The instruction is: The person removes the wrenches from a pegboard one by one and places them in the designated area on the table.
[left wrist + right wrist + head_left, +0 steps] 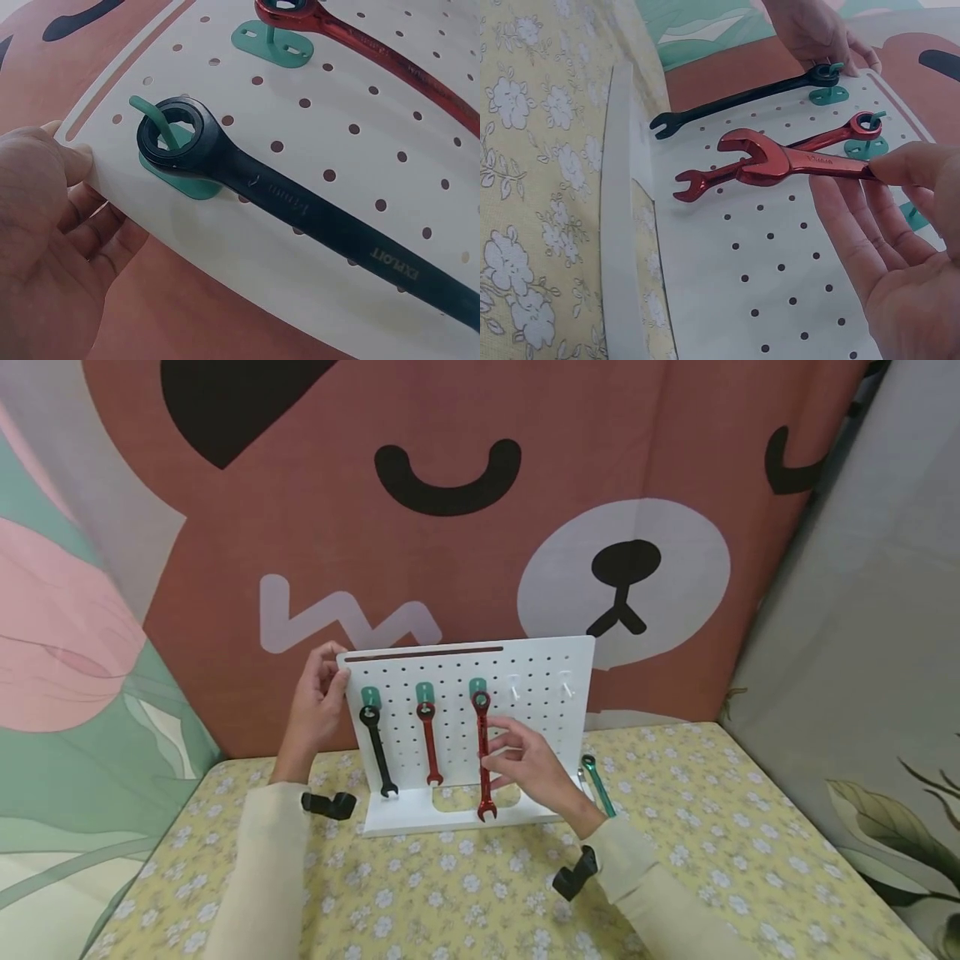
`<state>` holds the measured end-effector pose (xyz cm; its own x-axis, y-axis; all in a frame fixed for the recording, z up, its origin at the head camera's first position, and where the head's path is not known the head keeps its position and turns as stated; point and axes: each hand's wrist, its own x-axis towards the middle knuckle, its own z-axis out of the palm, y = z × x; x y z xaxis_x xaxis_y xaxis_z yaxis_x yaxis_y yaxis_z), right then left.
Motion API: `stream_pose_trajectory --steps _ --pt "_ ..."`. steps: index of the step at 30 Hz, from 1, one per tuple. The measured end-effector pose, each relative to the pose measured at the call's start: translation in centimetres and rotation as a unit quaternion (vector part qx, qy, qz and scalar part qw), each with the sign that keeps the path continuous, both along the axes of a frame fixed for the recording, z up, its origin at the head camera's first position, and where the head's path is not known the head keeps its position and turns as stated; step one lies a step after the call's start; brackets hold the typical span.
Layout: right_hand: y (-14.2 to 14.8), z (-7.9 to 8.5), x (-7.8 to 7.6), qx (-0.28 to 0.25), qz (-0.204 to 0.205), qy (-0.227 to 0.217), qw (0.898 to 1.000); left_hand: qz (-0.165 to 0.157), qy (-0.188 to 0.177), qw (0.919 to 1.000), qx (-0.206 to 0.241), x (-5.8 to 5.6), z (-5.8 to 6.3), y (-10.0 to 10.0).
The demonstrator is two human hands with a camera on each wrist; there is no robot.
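Note:
My left hand (315,702) grips the upper left corner of a white pegboard (551,735), thumb in front. A black ratchet wrench (300,199) hangs by its ring end on a green hook (154,116) close to that hand. Beside it, a smaller red wrench (430,745) hangs on another green hook. My right hand (532,764) pinches a larger red wrench (483,743) by its shaft between thumb and fingers, open end down. That wrench's ring end is in front of the third green hook (477,683); whether the hook passes through it, I cannot tell.
Two clear hooks (513,687) stick out at the board's right. A green wrench (600,787) lies on the flowered tablecloth (675,827), right of the board's base. Behind the board hangs a brown cartoon curtain (450,560).

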<state>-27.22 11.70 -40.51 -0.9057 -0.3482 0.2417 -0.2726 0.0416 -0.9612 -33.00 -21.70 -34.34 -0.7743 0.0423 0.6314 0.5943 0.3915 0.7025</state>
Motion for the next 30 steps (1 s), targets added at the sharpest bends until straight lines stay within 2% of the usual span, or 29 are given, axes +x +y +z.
stream_pose_trajectory --steps 5,10,12,20,30 --pt "0.1 0.3 0.2 0.004 -0.003 0.004 1.000 0.007 -0.002 1.0000 -0.002 0.3 0.2 0.3" --pt "0.3 0.5 0.6 0.011 -0.013 0.013 1.000 0.001 0.002 1.0000 -0.002 1.5 1.2 0.9" --pt "0.4 0.6 0.8 0.016 -0.016 0.019 1.000 -0.001 0.004 1.0000 -0.001 1.6 1.3 1.1" --pt "1.4 0.9 1.4 0.003 -0.009 0.017 1.000 0.004 0.000 1.0000 -0.001 -0.1 0.1 0.1" --pt "3.4 0.7 2.0 0.014 -0.021 0.012 1.000 -0.006 0.001 1.0000 -0.001 -0.3 0.0 0.0"
